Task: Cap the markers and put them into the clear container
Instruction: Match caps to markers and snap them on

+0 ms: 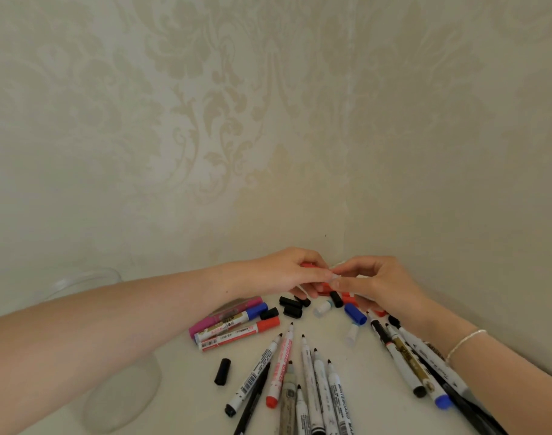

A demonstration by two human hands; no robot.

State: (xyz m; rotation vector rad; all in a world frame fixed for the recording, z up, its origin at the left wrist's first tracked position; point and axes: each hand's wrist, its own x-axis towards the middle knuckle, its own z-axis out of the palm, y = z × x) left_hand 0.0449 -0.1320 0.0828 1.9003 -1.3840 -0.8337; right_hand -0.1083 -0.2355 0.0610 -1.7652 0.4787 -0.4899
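My left hand [287, 271] and my right hand [381, 284] meet at the back of the white table, close to the wall. My left hand pinches a red cap [309, 265], and my right hand grips a white marker [339, 271] that meets it. Several uncapped markers [312, 378] fan out in front of me. Three capped markers [237, 321] lie to the left. Loose black, blue, white and red caps [292, 306] are scattered below my hands. The clear container [121, 394] stands at the left, partly hidden under my left forearm.
The patterned wall [268, 120] rises directly behind the table. More markers [419, 359] lie under my right wrist, which wears a thin bracelet [463, 340]. A single black cap [223, 372] lies apart near the container.
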